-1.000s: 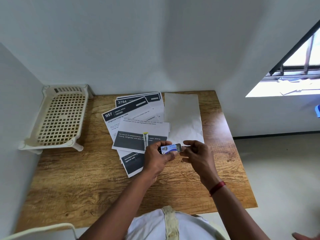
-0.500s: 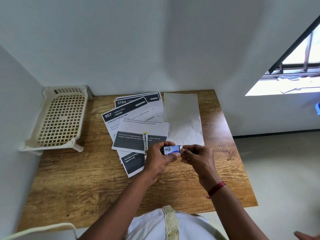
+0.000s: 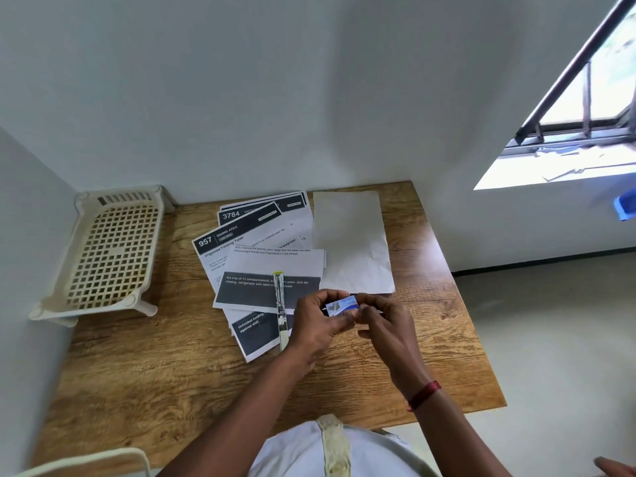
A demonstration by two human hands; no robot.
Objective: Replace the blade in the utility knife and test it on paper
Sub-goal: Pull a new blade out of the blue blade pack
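A slim metal utility knife (image 3: 280,309) with a yellow tip lies upright on the printed sheets (image 3: 261,266), just left of my hands. My left hand (image 3: 318,327) holds a small blue and white blade packet (image 3: 341,306) above the table. My right hand (image 3: 383,325) pinches the packet's right end with its fingertips. A blank white sheet of paper (image 3: 351,242) lies behind my hands, to the right of the printed sheets. Whether a blade sticks out of the packet is hidden by my fingers.
A cream plastic lattice rack (image 3: 110,253) stands at the back left of the wooden table (image 3: 172,366), against the wall. The table's right edge drops to the floor. A white chair back (image 3: 86,459) shows at the bottom left.
My right hand has closed in on the packet's right end, so that less of the packet shows. Both hands have stayed in about the same place above the table.
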